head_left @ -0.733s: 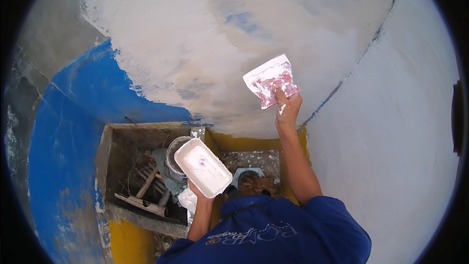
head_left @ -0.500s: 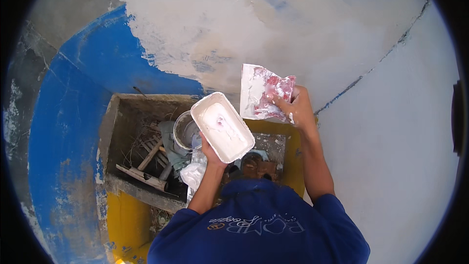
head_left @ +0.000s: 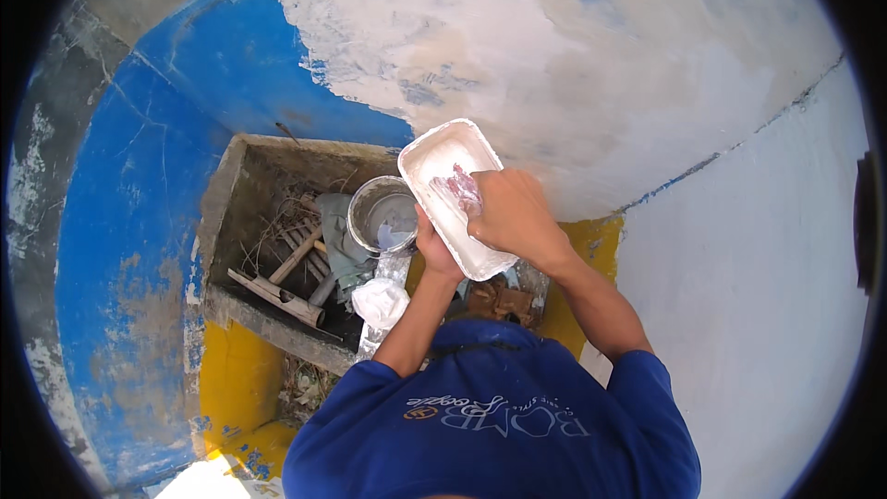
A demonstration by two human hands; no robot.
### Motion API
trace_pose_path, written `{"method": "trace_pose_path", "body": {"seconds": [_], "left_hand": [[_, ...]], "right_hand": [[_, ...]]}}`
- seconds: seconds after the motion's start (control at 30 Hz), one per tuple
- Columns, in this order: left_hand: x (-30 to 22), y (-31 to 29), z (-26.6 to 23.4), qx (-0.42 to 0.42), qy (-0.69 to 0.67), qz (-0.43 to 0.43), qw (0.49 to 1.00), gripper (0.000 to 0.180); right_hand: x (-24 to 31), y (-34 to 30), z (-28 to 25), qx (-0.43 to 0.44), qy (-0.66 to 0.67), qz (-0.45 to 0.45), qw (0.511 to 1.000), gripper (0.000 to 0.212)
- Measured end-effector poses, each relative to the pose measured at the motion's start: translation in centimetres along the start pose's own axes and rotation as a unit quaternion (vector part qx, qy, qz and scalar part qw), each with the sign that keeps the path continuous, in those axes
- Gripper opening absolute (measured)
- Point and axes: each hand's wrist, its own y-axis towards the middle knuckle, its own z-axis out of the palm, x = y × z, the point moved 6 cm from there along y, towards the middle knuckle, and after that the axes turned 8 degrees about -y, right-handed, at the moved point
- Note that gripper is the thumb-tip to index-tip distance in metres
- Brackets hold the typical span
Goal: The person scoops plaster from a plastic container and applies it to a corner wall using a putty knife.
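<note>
My left hand [head_left: 439,245] grips the near left side of a white rectangular tub [head_left: 427,140], held tilted in front of the wall. White paste coats the inside of the tub. Over its right side reaches my right hand [head_left: 513,212], closed on a flat spreader [head_left: 459,188] smeared with white and reddish in colour. The spreader's working edge is down inside the tub and mostly hidden. White compound covers much of the wall [head_left: 517,65] ahead, next to bare blue paint.
Below left stands a concrete trough [head_left: 222,194] holding sticks, wooden pieces [head_left: 286,300] and a grey-green cloth [head_left: 344,240]. A round bucket [head_left: 383,214] and a crumpled white bag [head_left: 380,302] sit at its right. A cracked corner runs along the right wall [head_left: 739,249].
My right hand has brought the spreader from beside the wall down into the tub. The tub has shifted slightly right and up in view, and the whole view has moved a little.
</note>
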Motion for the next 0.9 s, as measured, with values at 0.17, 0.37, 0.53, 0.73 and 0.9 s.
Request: {"method": "trace_pose_path", "body": {"seconds": [0.17, 0.37, 0.53, 0.73, 0.9], "left_hand": [[-0.1, 0.0, -0.4, 0.003, -0.008, -0.010, 1.000, 0.071], [-0.2, -0.1, -1.4, -0.036, 0.002, 0.002, 0.999, 0.071], [0.3, -0.3, -3.1, -0.011, -0.006, -0.049, 0.999, 0.072], [-1.0, -3.2, -6.7, -0.130, 0.035, -0.043, 0.990, 0.071], [-2.3, -5.6, -8.9, -0.128, 0.013, -0.063, 0.990, 0.071]], "right_hand": [[-0.5, 0.4, 1.0, 0.031, 0.065, 0.008, 0.997, 0.021], [-0.8, 1.1, 1.9, 0.073, 0.078, 0.000, 0.994, 0.025], [-5.3, 1.4, 3.7, 0.144, 0.297, 0.042, 0.943, 0.023], [-12.7, -2.3, 4.4, -0.099, 0.681, 0.184, 0.702, 0.029], [-16.1, -3.7, 2.5, -0.332, 0.675, 0.284, 0.594, 0.016]]}}
